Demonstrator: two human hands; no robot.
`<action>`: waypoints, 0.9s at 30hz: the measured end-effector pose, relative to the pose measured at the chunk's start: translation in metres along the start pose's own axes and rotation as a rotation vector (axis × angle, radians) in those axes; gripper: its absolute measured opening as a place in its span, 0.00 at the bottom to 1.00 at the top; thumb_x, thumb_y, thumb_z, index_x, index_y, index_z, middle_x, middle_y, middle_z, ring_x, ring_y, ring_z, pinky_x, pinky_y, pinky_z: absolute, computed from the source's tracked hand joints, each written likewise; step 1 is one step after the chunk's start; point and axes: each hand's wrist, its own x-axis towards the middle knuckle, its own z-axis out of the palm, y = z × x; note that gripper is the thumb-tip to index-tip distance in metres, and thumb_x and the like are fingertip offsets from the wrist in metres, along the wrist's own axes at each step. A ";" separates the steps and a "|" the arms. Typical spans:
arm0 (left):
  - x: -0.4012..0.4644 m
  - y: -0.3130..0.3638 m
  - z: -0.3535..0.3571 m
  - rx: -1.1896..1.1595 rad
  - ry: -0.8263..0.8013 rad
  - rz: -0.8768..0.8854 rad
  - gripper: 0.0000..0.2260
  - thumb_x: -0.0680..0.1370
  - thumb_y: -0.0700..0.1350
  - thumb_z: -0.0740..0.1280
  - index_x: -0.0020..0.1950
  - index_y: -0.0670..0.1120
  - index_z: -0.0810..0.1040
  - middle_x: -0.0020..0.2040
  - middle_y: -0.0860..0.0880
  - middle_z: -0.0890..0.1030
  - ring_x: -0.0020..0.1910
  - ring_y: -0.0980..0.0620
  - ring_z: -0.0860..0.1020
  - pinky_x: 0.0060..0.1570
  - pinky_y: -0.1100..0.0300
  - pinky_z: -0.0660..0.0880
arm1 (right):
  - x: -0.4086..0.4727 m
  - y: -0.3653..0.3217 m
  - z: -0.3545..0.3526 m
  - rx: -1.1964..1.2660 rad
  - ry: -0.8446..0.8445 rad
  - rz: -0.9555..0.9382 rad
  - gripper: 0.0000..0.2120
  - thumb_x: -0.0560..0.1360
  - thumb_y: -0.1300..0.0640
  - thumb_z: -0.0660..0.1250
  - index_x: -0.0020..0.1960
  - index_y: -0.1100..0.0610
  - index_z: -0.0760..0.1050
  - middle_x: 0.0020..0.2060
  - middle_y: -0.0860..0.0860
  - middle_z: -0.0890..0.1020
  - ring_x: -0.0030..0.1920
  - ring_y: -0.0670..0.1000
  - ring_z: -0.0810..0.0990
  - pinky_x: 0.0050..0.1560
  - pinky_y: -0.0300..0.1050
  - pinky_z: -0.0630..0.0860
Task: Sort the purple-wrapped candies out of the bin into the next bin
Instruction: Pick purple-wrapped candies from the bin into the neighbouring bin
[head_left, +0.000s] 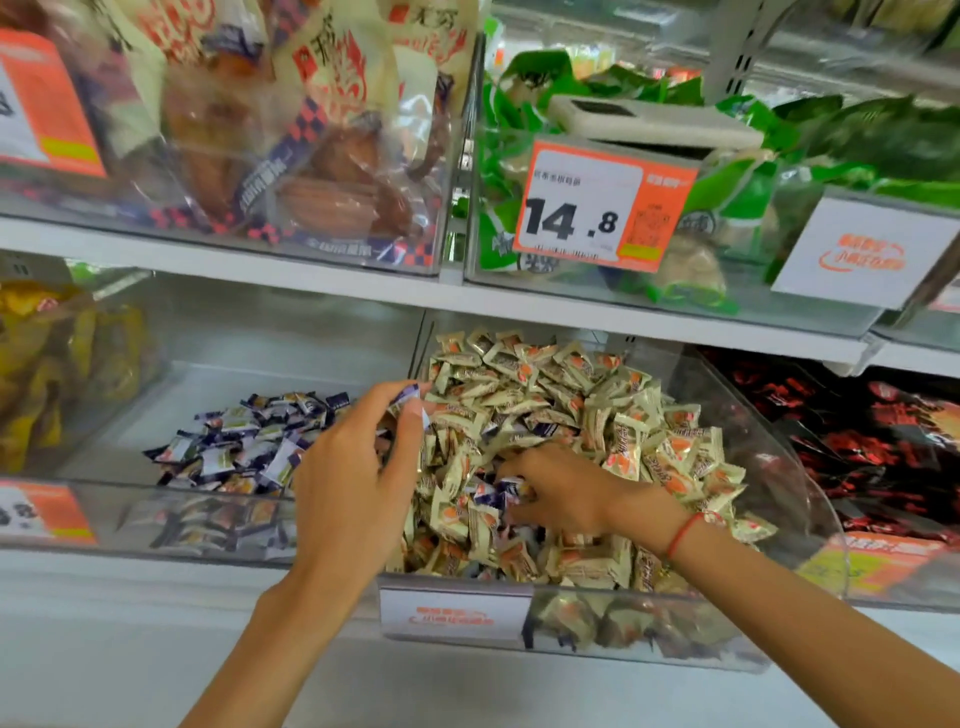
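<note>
Hidden and blurred parts of the shelves

The right hand (558, 491) buries its fingers (511, 488) among wrappers, grasp unclear; small print on the price tag (602, 205) is unreadable; the yellow packets (47, 364) are cut off at the left edge.

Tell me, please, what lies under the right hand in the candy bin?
Purple-wrapped candies show at the right hand, amid cream-wrapped candies. Its palm covers whatever lies deeper.

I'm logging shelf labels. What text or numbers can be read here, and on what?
"14.8": orange price tag on the upper bin of green packets.
Small print and code on that tag: too blurred to read.
Orange logo text on the white card and the candy bin's front label: unreadable.
Wrapper and bag print: blurred.
</note>
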 end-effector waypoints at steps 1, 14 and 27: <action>0.000 0.001 -0.001 -0.009 -0.005 -0.003 0.12 0.81 0.56 0.56 0.57 0.57 0.77 0.33 0.54 0.80 0.24 0.56 0.73 0.22 0.63 0.67 | -0.002 0.001 -0.004 0.084 0.019 -0.002 0.16 0.75 0.51 0.70 0.60 0.57 0.78 0.54 0.52 0.82 0.52 0.51 0.80 0.56 0.49 0.76; 0.001 0.005 -0.009 0.014 -0.040 -0.012 0.15 0.79 0.57 0.55 0.58 0.57 0.77 0.33 0.58 0.79 0.26 0.65 0.72 0.22 0.68 0.57 | 0.002 -0.019 -0.007 0.181 0.115 -0.043 0.21 0.73 0.60 0.73 0.64 0.52 0.76 0.62 0.47 0.78 0.61 0.47 0.76 0.64 0.41 0.70; 0.004 -0.001 -0.010 0.009 -0.025 -0.018 0.16 0.80 0.61 0.53 0.57 0.59 0.77 0.37 0.55 0.82 0.27 0.57 0.75 0.24 0.61 0.67 | 0.009 -0.013 -0.005 0.383 -0.045 -0.051 0.17 0.74 0.56 0.72 0.62 0.52 0.77 0.65 0.46 0.75 0.62 0.44 0.73 0.64 0.37 0.67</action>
